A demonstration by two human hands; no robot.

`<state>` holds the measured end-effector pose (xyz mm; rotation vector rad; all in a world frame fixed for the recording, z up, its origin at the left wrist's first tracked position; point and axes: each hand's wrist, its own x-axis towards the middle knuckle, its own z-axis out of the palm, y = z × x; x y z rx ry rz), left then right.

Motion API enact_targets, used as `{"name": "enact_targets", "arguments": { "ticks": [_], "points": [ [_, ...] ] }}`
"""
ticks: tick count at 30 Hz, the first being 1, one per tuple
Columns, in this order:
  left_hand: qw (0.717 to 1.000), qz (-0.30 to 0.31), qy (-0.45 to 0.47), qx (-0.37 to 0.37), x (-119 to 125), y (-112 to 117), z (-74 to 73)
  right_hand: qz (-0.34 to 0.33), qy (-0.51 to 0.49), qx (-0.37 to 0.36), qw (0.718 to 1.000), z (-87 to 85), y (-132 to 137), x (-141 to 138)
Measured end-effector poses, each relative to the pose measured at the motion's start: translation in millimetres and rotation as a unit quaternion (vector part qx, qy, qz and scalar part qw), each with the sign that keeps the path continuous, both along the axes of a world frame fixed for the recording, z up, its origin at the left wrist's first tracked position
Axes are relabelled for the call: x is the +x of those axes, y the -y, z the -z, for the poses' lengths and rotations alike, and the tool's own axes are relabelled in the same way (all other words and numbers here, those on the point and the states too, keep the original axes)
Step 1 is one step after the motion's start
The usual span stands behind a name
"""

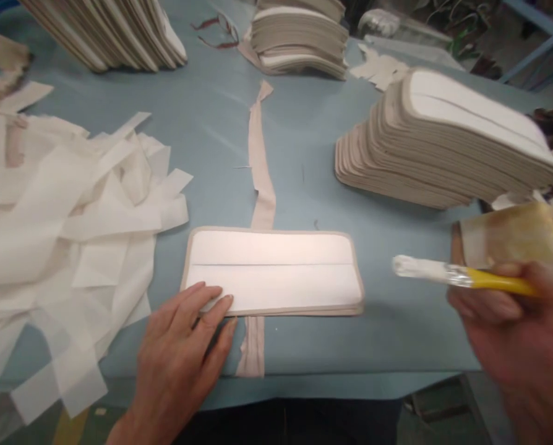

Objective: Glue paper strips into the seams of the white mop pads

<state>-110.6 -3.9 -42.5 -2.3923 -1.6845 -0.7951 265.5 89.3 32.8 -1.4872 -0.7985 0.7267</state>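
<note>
A white rectangular pad with beige edging [276, 272] lies flat near the front edge of the blue table [211, 130]. My left hand [184, 346] rests open, fingers flat, with its fingertips on the pad's lower left corner. My right hand [513, 334] is closed on a yellow-handled brush [453, 275] whose whitish bristles point left, hovering right of the pad. A long beige strip [261, 179] runs under the pad from back to front.
A heap of white paper strips [63, 228] covers the left side. A tall stack of similar pads [448, 148] stands at the right, with more stacks at the back left [114, 31] and the back middle [299, 37]. A glue-stained container [513, 235] sits by my right hand.
</note>
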Motion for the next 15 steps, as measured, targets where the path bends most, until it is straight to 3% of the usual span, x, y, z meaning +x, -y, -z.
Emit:
{"name": "enact_targets", "arguments": {
  "ticks": [3, 6, 9, 15],
  "points": [
    [1.000, -0.005, 0.022, -0.008, 2, 1, -1.6, -0.063, -0.068, -0.045, 0.995, 22.3, -4, -84],
    [0.999, -0.019, 0.046, -0.004, 5, 0, -3.7, -0.175, -0.067, -0.026, 0.982, 36.6, 0, -141],
    [0.998, -0.025, 0.056, -0.001, 6, 1, -4.3, -0.251, -0.030, 0.002, 0.968, 40.1, 2, -171],
    [0.997, -0.029, 0.075, -0.002, 7, 4, 0.6, -0.304, 0.012, 0.035, 0.952, 35.2, -2, -209]
  ]
}}
